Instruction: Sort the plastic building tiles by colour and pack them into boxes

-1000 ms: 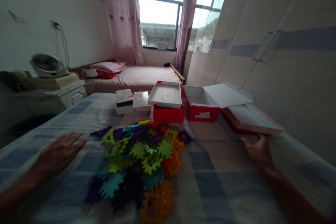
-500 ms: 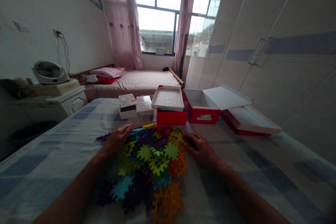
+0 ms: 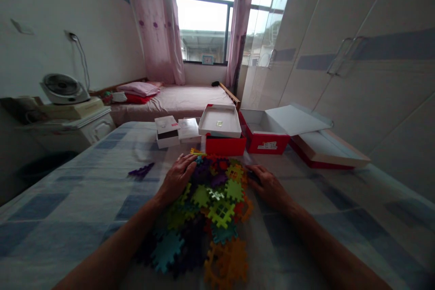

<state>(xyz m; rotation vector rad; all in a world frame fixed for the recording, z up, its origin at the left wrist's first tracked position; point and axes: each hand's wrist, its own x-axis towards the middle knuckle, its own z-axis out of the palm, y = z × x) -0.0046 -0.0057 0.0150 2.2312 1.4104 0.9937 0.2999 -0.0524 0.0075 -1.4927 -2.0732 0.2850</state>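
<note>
A heap of plastic gear-toothed building pieces point(image 3: 217, 213) lies on the checked sheet in front of me, in green, teal, purple, orange and red. Against its left upper side rests my left hand point(image 3: 178, 176), open, with fingers stretched along the pieces. My right hand point(image 3: 268, 186) lies along the right edge of the heap, also open, palm side turned to the pieces. Neither hand grips a piece. A dark purple toothed piece point(image 3: 142, 170) lies apart, left of my left hand. Part of the heap is hidden behind my left hand and forearm.
Beyond the heap stand a small white box point(image 3: 168, 141), a red box point(image 3: 225, 146) with a white tray-like lid on it, and an open red box point(image 3: 268, 142). A shallow box point(image 3: 333, 152) lies farther right. A fan point(image 3: 64, 88) sits at the left.
My left hand has moved right, away from the purple piece, which now lies apart. The heap has shifted slightly right. My right hand stays at its right edge. The view has tilted down a little.
</note>
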